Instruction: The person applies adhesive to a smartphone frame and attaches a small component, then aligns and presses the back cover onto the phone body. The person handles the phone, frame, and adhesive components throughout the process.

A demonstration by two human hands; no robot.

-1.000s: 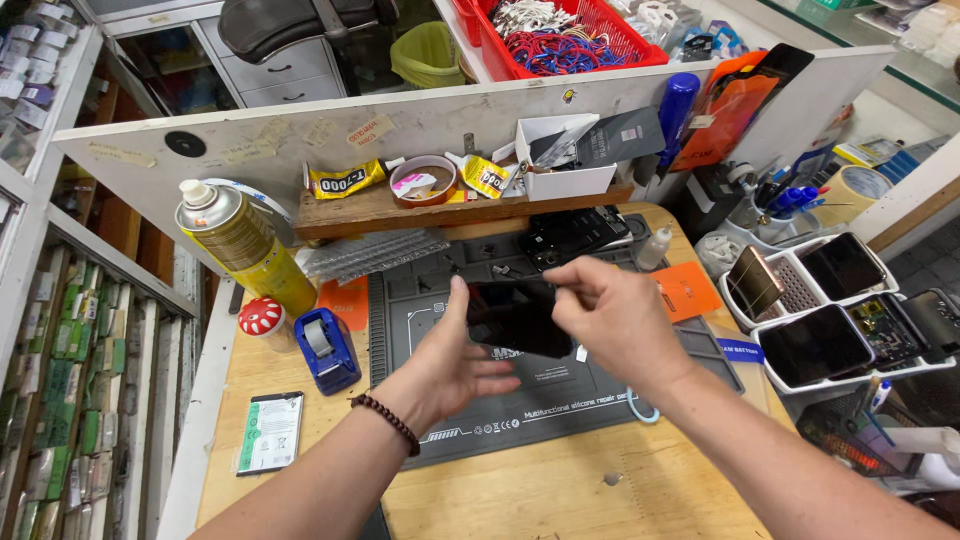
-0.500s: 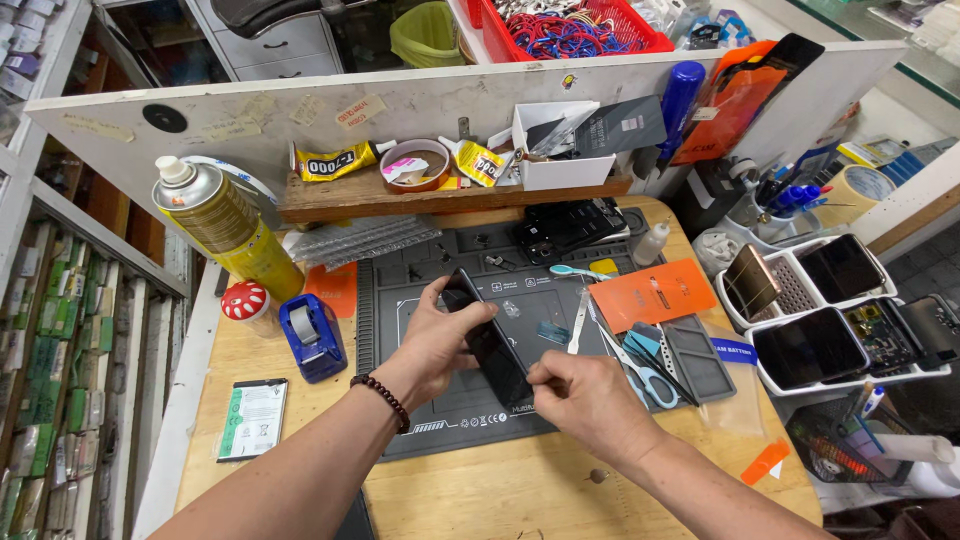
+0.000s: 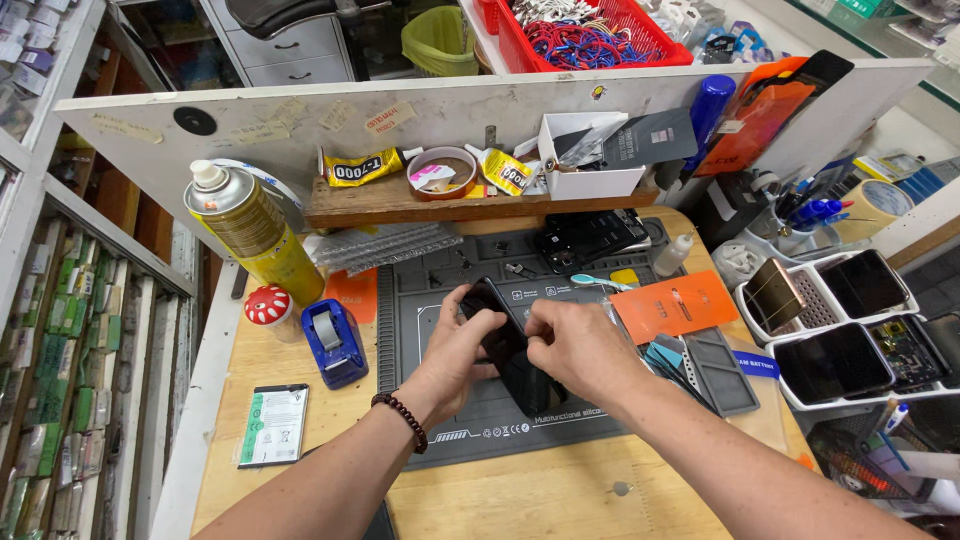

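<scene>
A black smartphone (image 3: 522, 375) lies slanted over the dark grey silicone work mat (image 3: 440, 300). My left hand (image 3: 462, 350), with a dark bead bracelet on the wrist, grips the phone's upper left part. My right hand (image 3: 580, 345) pinches the phone's right edge near the middle, fingertips meeting those of the left. The phone's lower end sticks out below both hands. Both hands hold it just above or on the mat; which one I cannot tell.
A yellow spray can (image 3: 250, 235), a red mushroom-shaped object (image 3: 268, 305), a blue tape dispenser (image 3: 335, 343) and a phone battery (image 3: 273, 425) stand to the left. Orange card (image 3: 675, 305), tools and white trays with phones (image 3: 840, 325) lie right. A wooden shelf (image 3: 400, 205) holds glue tubes.
My right hand has moved up from the phone's lower end to its middle edge, close to my left hand. The phone stays slanted over the mat.
</scene>
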